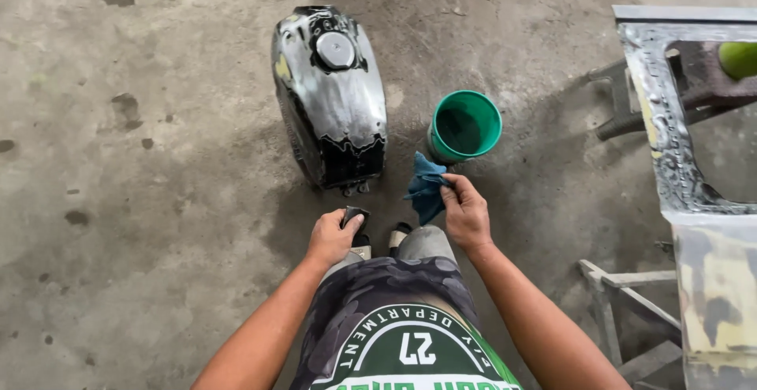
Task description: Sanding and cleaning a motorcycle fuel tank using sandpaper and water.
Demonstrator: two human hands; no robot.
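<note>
Floor (142, 224): bare, stained concrete.
Fuel tank (331, 98): sanded, black and grey, standing on the floor ahead of my knees.
Left hand (333, 238): my fingers closed around a small dark pad (355, 215), just below the tank.
Right hand (467, 215): my fingers pinch a blue cloth (426, 189), which hangs beside the bucket.
Green bucket (465, 126): upright, right of the tank.
Metal panel (686, 169): sanded, far right.

We see both bare forearms rising from the lower frame edge toward its centre, the left hand (333, 237) curled shut with knuckles up, the right hand (466, 212) slightly higher, its fingers (451, 192) pinched together and pointing upward.
</note>
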